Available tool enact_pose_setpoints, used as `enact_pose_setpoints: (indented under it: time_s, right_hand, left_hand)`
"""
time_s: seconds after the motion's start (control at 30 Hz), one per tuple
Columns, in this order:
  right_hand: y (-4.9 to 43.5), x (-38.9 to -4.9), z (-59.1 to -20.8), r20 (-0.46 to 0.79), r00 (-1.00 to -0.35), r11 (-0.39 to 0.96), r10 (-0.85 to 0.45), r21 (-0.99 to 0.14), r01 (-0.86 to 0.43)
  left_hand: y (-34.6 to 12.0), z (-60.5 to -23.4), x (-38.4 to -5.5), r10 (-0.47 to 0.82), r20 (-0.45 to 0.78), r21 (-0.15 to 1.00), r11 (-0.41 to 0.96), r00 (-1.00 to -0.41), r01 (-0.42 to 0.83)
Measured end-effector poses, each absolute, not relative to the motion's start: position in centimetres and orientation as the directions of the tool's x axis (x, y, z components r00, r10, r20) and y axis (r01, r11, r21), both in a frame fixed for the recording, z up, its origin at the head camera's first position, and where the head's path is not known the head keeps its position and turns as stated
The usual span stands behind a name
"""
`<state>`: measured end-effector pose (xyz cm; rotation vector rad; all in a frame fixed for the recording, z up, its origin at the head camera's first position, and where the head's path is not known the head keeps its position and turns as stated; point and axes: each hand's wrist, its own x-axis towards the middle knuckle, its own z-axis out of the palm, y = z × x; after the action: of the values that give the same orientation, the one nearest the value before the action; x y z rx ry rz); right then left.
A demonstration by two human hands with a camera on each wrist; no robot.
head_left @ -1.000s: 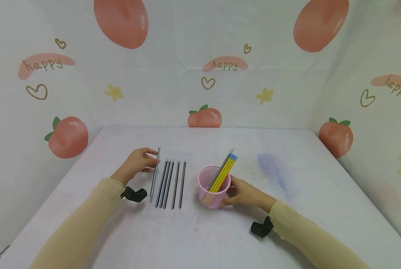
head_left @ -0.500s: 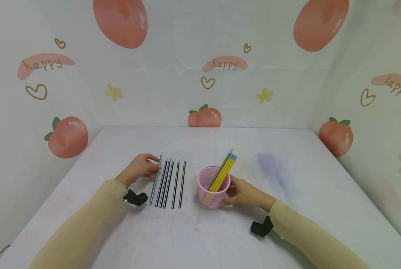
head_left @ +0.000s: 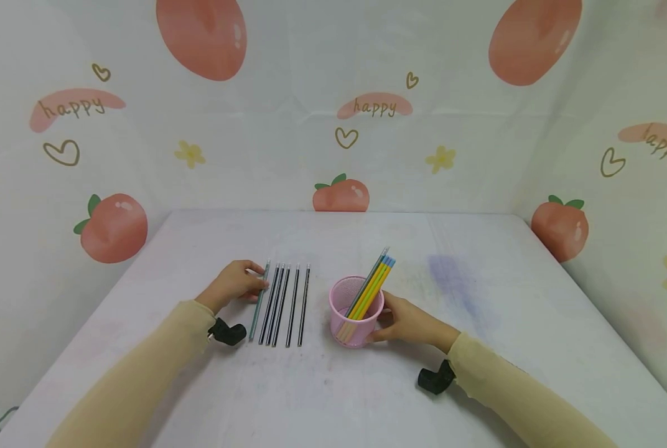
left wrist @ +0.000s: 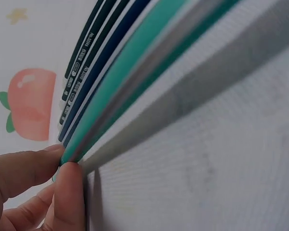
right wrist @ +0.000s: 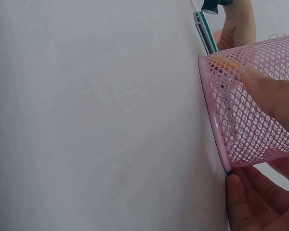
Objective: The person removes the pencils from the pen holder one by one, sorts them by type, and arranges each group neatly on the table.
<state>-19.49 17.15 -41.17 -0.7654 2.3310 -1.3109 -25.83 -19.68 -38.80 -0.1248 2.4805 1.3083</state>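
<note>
My left hand pinches a teal pencil between thumb and fingertips, near its far end. In the left wrist view that teal pencil slants close over the table, beside the row. Several dark pencils lie side by side just to its right, their light ends pointing away from me. My right hand grips the pink mesh pencil cup low on its right side, thumb and fingers round the wall. Leaning to the right inside the cup are yellow pencils and a teal one.
The white table has a faint purple stain at the right. A patterned backdrop stands behind and along both sides. Each wrist carries a small black camera, the left one beside the pencils, the right one in front of the cup.
My left hand has brought the teal pencil nearer to me and slightly right, down beside the dark row. The right hand and the cup have stayed in place.
</note>
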Motion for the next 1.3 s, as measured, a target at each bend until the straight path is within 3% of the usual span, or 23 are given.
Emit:
enact_pose_setpoints:
  time_s: [1.3]
  right_hand:
    - [17.1,-19.36,-40.9,-0.039,-0.789,0.43,-0.613,-0.855,-0.292]
  left_hand:
    - [-19.2,-38.88,-25.86,0.057,-0.338,0.746,0.624,-0.94,-0.23]
